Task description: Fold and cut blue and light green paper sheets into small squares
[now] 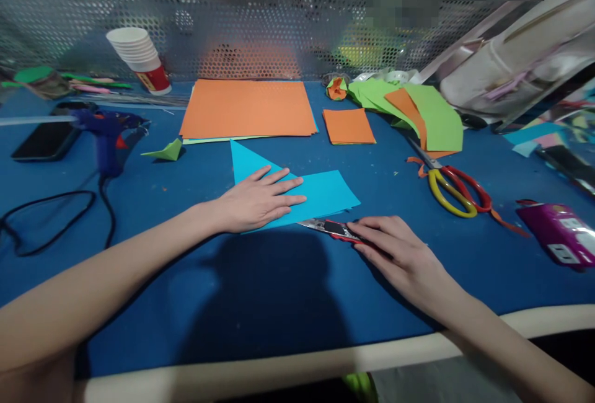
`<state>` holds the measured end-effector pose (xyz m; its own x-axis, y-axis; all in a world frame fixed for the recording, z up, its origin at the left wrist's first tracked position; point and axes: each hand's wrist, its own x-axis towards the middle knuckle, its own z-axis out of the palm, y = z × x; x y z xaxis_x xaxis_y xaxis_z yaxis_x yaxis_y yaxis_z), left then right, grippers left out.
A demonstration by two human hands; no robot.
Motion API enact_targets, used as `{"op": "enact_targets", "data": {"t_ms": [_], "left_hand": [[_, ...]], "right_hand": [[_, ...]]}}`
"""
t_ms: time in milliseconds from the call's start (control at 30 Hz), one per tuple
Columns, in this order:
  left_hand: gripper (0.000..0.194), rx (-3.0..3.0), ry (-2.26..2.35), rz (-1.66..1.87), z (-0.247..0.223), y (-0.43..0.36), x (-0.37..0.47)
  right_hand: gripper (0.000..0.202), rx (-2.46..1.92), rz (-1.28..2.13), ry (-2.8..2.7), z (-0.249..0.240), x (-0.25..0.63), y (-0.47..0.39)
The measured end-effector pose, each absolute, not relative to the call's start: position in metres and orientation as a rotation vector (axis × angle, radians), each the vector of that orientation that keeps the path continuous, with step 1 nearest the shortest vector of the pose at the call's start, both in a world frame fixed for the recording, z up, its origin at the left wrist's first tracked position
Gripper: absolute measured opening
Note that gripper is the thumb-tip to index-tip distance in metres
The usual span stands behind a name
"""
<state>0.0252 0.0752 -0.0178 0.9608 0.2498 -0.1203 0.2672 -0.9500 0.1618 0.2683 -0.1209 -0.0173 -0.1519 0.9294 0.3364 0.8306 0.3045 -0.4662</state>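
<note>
A folded sheet of light blue paper (325, 192) lies on the blue tabletop in the middle. My left hand (263, 198) rests flat on it with the fingers spread, covering part of the paper. A utility knife (337, 229) with a dark and red body is held in my right hand (400, 254), at the right of the paper. Its blade points left, at the paper's lower edge; whether it touches the paper is hard to tell. My right fingers are closed round the back end of the knife.
Behind are orange sheets (251, 108), small orange squares (349, 126) and green paper (437, 118). Scissors (458, 189) and a purple pack (558, 232) lie right. A glue gun (108, 136), phone (49, 136), green folded piece (168, 151) and paper cups (139, 59) are left.
</note>
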Motion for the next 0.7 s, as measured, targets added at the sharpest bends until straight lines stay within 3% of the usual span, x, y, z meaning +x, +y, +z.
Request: {"op": "enact_targets", "data": {"t_ms": [700], "left_hand": [[0.046, 2.916, 0.415, -0.203, -0.012, 0.072, 0.026]], "right_hand": [[0.029, -1.510, 0.233, -2.061, -0.018, 0.255, -0.116]]}}
